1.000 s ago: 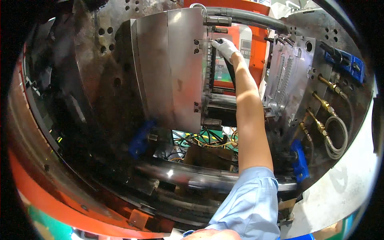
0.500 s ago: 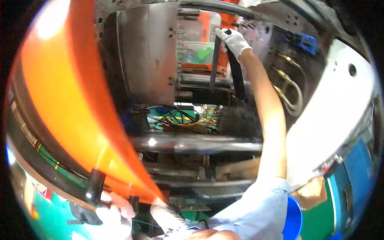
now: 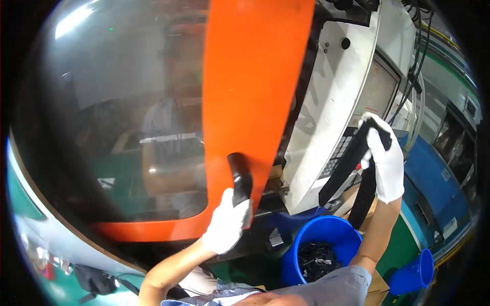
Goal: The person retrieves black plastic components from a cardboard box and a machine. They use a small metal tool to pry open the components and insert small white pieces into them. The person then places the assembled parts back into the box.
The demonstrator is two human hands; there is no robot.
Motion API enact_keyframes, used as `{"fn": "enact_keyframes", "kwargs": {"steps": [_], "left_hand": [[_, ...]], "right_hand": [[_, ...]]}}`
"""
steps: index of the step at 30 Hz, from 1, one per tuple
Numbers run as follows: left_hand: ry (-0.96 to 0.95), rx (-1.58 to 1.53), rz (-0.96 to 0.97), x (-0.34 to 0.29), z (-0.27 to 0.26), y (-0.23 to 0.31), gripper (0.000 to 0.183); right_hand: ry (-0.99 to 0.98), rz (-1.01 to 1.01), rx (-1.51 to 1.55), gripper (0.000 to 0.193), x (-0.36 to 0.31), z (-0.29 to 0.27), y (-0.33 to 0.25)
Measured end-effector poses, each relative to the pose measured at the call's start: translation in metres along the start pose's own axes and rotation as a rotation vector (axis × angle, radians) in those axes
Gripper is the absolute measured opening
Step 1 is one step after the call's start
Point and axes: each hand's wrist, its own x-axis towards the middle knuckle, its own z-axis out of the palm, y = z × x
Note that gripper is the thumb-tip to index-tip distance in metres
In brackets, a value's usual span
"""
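Plainly long, narrow black strips [image 3: 346,164]

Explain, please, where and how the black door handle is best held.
The black handle is probably best gripped around its lower part, from the near side: it is rounded, roughly upright and juts from the orange door, and the left hand holds it there.

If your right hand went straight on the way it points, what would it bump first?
Probably the screen, just beyond the fingers of the right hand, but I can't tell how far back it is.
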Motion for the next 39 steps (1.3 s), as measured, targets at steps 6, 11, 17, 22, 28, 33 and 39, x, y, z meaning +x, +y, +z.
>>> {"fn": "enact_keyframes", "kwargs": {"steps": [6,11,17,22,28,33,39], "left_hand": [[-0.202,0.206,-0.034,0.037,0.062,0.024,0.027],[-0.322,-0.180,-0.240,0.058,0.093,0.022,0.050],[-0.232,0.241,0.013,0.070,0.120,0.012,0.046],[-0.326,0.526,0.040,0.072,0.107,0.044,0.030],[-0.276,-0.043,-0.191,0.020,0.037,0.023,0.055],[0.081,-0.313,-0.154,-0.096,-0.030,0.025,0.061],[0.834,0.074,-0.247,-0.249,-0.064,0.053,0.076]], "right_hand": [[0.027,-0.026,0.055,0.036,-0.020,-0.047,0.033],[-0.032,-0.026,0.138,0.049,-0.026,-0.060,0.062],[-0.162,-0.081,0.051,0.060,-0.035,-0.083,0.075],[-0.303,-0.135,-0.078,0.070,-0.058,-0.053,0.047],[-0.711,-0.138,-0.113,0.070,-0.102,0.042,0.050],[-0.927,0.167,0.287,0.085,-0.155,0.135,0.061],[-1.454,-0.020,0.534,0.056,-0.269,0.265,-0.014]]}}
